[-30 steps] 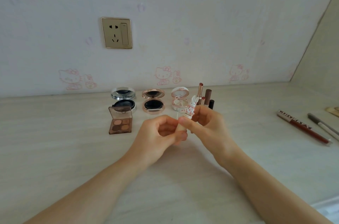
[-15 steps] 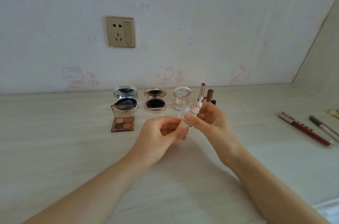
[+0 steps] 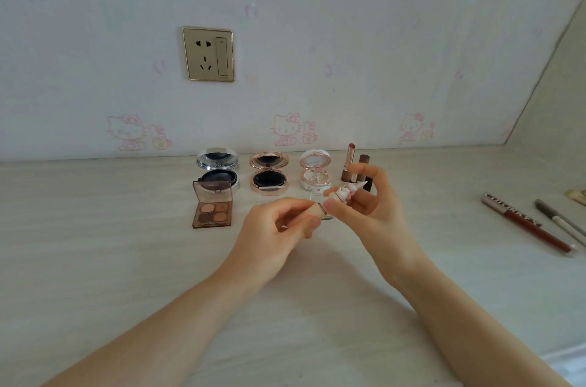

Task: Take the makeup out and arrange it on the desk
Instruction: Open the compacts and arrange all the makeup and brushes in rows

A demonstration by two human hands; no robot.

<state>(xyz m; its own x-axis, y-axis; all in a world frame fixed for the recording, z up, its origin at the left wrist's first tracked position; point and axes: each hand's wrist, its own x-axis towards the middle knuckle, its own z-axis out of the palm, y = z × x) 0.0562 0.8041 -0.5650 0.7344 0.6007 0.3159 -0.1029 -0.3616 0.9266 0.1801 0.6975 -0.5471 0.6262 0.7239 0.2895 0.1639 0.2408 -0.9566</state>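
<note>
Held above the pale, matte wood-grain counter (image 3: 126,275): beige tube (image 3: 319,210) pinched in the left hand (image 3: 279,225), glossy bunny cap (image 3: 344,193) gripped by the right hand (image 3: 367,202). Seemingly midway. Beyond, already lined up: square brown palette (image 3: 211,210), three round mirrored compacts (image 3: 269,179), upright lipsticks (image 3: 350,161). Far right, slim liners (image 3: 529,225) lying loose, probably left to arrange.

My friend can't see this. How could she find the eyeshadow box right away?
Find the gold wall socket; below it on the desk stands a row of three round open compacts. Just in front of the silver compact, at the left end, sits the eyeshadow box. It alone is square, with a clear lid raised and four brownish colours inside.
</note>
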